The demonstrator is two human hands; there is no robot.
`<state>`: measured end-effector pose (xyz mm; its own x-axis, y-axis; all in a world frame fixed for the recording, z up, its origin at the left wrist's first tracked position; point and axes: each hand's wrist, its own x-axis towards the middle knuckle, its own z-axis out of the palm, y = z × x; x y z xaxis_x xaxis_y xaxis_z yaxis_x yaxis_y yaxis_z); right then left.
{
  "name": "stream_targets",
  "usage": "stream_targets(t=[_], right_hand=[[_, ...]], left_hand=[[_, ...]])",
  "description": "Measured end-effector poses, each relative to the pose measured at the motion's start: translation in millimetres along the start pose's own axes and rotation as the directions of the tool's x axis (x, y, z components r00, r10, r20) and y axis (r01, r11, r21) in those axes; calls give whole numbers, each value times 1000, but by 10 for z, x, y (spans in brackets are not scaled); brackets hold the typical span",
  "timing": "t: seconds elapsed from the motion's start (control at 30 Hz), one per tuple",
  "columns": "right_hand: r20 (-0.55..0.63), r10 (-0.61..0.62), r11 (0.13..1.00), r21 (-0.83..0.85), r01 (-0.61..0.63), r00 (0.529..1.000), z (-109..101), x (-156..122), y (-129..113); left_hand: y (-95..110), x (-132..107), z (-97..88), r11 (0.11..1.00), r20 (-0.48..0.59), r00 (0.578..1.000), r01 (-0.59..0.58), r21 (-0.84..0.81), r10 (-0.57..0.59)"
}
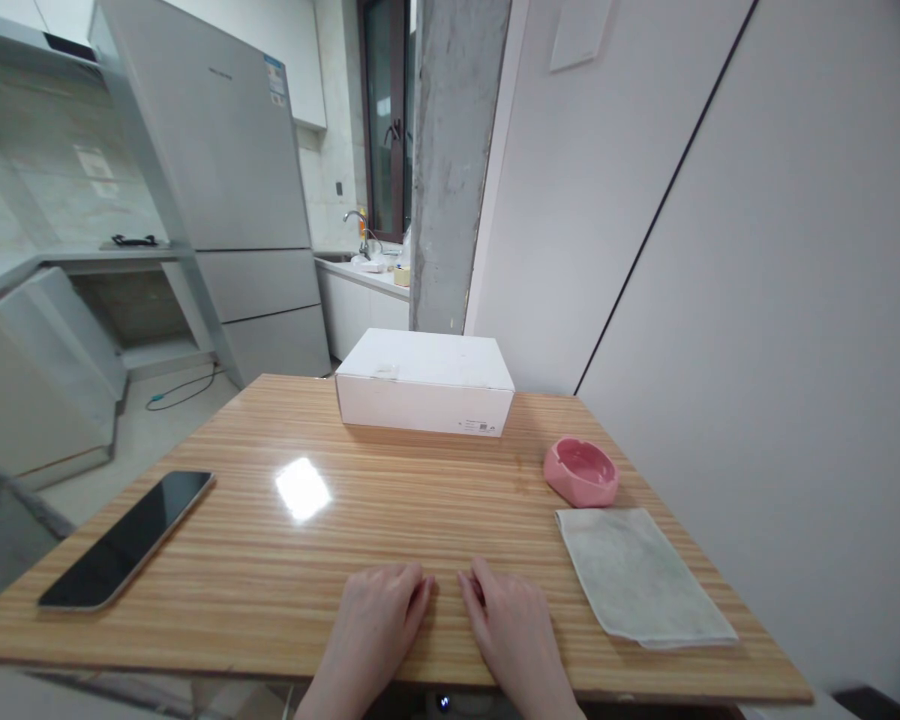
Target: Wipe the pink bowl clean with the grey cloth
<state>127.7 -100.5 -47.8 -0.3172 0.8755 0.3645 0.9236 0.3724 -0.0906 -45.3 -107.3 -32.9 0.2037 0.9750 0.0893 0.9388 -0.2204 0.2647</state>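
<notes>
Wooden table (412, 505) under curled left hand (381, 607) and right hand (513, 617), seemingly holding nothing; near right, untouched folded cloth (641, 578); far, closed white box (426, 385).

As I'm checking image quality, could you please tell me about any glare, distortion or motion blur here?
Head view: a white glare patch on the wood-grain table; head view: the refrigerator leans, likely from wide-angle distortion; head view: the left hand and right hand look fairly sharp.
</notes>
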Motion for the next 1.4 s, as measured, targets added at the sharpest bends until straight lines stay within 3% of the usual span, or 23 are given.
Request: stream_targets(t=[0.9,1.27,1.4], right_hand=[[62,40,996,78,-45,997,-66,-5,-22],[87,50,995,87,-58,995,-54,1,-13],[102,52,993,104,-63,993,-77,9,-10]], left_hand=[[-2,-19,-19,1000,-3,1000,-9,-1,9],[25,-17,-33,1000,54,998,13,-2,-13],[98,53,-159,999,115,993,34,2,-34]])
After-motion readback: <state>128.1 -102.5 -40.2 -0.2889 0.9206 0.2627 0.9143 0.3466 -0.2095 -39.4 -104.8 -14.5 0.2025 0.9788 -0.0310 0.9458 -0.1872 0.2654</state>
